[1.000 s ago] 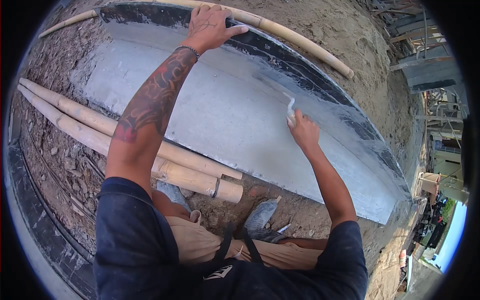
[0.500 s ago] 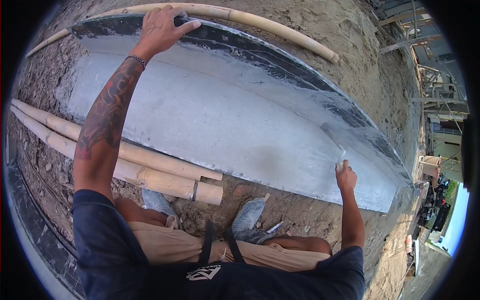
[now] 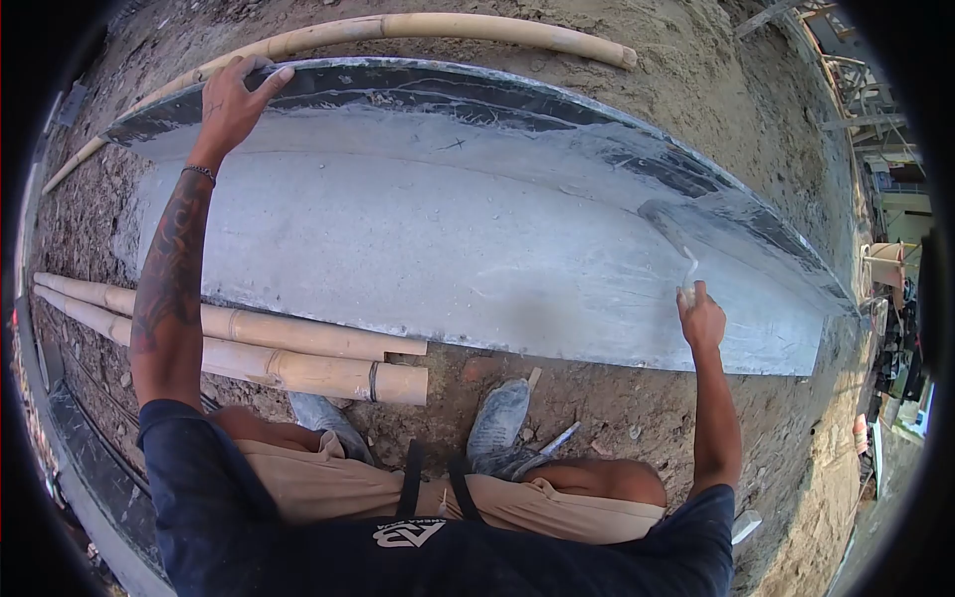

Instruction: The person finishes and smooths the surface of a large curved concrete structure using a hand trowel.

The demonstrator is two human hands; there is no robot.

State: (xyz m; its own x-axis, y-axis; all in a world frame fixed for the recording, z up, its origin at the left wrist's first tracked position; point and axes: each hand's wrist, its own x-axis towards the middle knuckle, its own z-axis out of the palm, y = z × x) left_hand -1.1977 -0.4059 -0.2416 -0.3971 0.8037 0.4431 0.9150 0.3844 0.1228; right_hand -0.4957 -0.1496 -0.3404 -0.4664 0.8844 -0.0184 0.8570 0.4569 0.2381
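Note:
My left hand [image 3: 234,104] grips the upper edge of a dark upright panel [image 3: 537,104], its thumb lying along the near side. The panel stands along the far side of a long, pale grey slab-like surface [image 3: 398,239] that is smeared with grey. My right hand [image 3: 702,316] is closed round the handle of what looks like a small paint roller [image 3: 665,221] with a bent white rod. The roller's grey head lies in the corner where the flat surface meets the upright panel, toward the right end.
Two bamboo poles [image 3: 298,373] lie on the ground at the near left. A longer bamboo pole [image 3: 477,28] lies behind the panel. My dusty boots [image 3: 497,423] are near the surface's front edge. Dirt surrounds everything; scaffolding-like poles [image 3: 860,121] stand at the far right.
My view has shifted, and my left hand appears farther left and lower, still on the panel's edge. The roller remains in the right-hand corner, with my right hand a little higher in view.

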